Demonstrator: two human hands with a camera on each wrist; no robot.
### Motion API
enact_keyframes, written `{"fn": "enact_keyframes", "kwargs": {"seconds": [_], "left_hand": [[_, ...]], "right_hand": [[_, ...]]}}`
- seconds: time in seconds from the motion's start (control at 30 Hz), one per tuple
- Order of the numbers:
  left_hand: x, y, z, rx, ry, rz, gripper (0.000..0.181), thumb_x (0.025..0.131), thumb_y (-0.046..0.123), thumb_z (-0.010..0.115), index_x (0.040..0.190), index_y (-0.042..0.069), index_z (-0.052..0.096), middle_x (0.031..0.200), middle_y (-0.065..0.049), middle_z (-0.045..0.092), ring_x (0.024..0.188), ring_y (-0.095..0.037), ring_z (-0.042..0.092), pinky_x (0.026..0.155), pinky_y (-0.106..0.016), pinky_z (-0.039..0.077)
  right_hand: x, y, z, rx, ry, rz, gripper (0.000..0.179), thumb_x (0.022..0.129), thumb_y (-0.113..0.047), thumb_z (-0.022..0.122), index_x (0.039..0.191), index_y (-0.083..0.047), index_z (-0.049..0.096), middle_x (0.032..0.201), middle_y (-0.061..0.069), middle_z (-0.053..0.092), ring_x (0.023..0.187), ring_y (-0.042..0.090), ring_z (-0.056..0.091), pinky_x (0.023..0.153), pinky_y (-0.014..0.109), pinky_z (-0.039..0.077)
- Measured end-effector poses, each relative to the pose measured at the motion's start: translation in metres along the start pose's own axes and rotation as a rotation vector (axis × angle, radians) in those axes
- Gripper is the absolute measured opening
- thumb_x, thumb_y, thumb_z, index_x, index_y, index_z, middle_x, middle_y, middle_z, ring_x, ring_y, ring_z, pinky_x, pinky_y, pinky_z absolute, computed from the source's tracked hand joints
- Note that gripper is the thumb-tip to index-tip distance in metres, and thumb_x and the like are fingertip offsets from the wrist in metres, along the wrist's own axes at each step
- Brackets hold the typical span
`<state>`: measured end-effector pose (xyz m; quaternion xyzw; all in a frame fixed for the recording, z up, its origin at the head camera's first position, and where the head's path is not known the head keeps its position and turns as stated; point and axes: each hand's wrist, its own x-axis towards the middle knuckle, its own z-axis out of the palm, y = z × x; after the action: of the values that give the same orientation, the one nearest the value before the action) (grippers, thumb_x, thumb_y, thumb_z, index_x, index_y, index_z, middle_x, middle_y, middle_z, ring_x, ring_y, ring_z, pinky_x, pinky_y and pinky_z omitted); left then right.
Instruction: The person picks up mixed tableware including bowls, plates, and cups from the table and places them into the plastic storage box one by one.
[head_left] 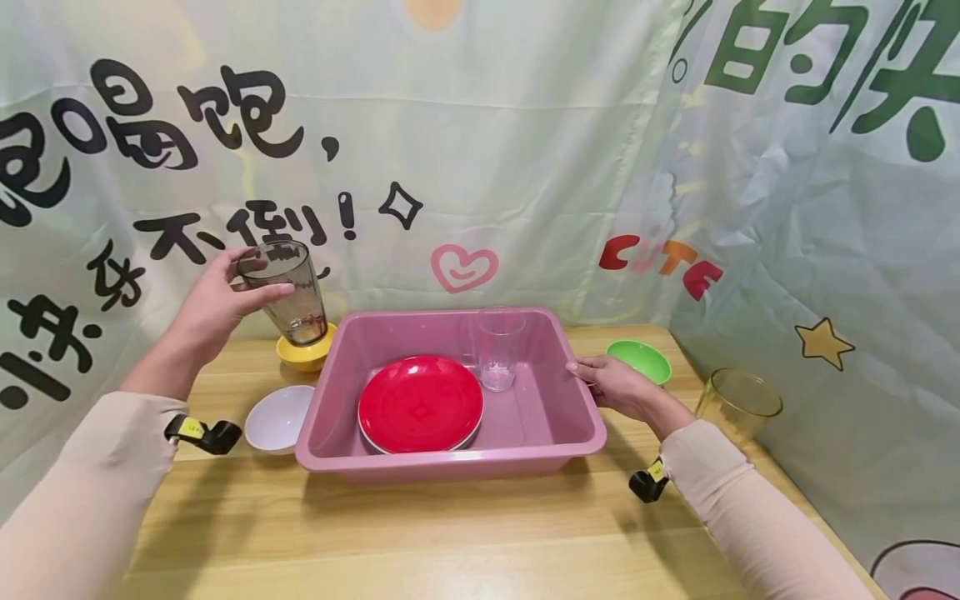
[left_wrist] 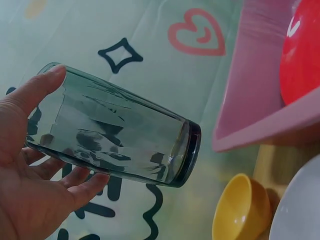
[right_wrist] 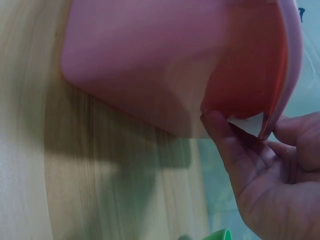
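Observation:
My left hand (head_left: 217,292) grips a grey see-through glass (head_left: 288,292) near its rim, thumb on one side and fingers on the other. The glass is tilted and raised above the table, overlapping a yellow bowl (head_left: 306,354) in the head view. With thumb and fingers, my right hand (head_left: 626,387) pinches the right rim of a pink basin (head_left: 450,465). Inside the basin lie a red plate (head_left: 420,404), stacked on a paler one, and an upright clear glass (head_left: 498,354). In the left wrist view, the grey glass (left_wrist: 110,127) has its base toward the basin.
A white bowl (head_left: 279,418) stands at the basin's left side. A green bowl (head_left: 640,360) and an amber glass (head_left: 738,402) are to the right, the glass partly behind my right forearm. Printed cloth (head_left: 525,167) hangs behind the wooden table (head_left: 450,542).

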<state>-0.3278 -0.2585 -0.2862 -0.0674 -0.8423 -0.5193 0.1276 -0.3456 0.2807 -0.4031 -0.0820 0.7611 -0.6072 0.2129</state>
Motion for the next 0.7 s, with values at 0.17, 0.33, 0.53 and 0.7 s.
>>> {"fn": "enact_keyframes", "kwargs": {"seconds": [0.17,0.33,0.53,0.7], "left_hand": [[0.003,0.008,0.01,-0.029,-0.022,-0.01,0.089,0.087,0.027,0.076,0.153,0.006,0.019,0.143,-0.014,0.035,0.116,-0.019,0.045,0.088,-0.017,0.043],[0.007,0.012,0.021,-0.058,-0.045,-0.018,0.09,0.087,0.026,0.076,0.153,0.008,0.019,0.145,-0.013,0.035,0.119,-0.022,0.046,0.097,-0.028,0.042],[0.013,0.021,0.035,-0.083,-0.047,-0.007,0.095,0.085,0.027,0.078,0.154,0.008,0.017,0.145,-0.015,0.034,0.125,-0.03,0.043,0.103,-0.042,0.039],[0.016,0.03,0.049,-0.136,-0.056,0.004,0.096,0.083,0.025,0.08,0.154,0.009,0.018,0.143,-0.016,0.036,0.127,-0.031,0.044,0.107,-0.044,0.038]], "right_hand": [[0.0,0.0,0.001,0.003,0.013,0.009,0.044,0.107,-0.022,0.042,0.129,0.016,0.046,0.09,0.009,0.059,0.08,0.015,0.058,0.075,0.032,0.054],[0.001,0.001,0.002,-0.001,0.014,0.032,0.043,0.107,-0.022,0.042,0.128,0.015,0.047,0.088,0.009,0.058,0.078,0.016,0.057,0.074,0.032,0.054],[0.0,-0.002,0.0,-0.035,0.008,0.011,0.045,0.107,-0.022,0.041,0.13,0.016,0.046,0.101,0.016,0.062,0.087,0.018,0.062,0.078,0.034,0.055],[-0.001,-0.004,-0.003,-0.058,0.005,0.011,0.047,0.107,-0.022,0.042,0.135,0.015,0.044,0.111,0.021,0.061,0.093,0.02,0.063,0.081,0.035,0.055]]}}
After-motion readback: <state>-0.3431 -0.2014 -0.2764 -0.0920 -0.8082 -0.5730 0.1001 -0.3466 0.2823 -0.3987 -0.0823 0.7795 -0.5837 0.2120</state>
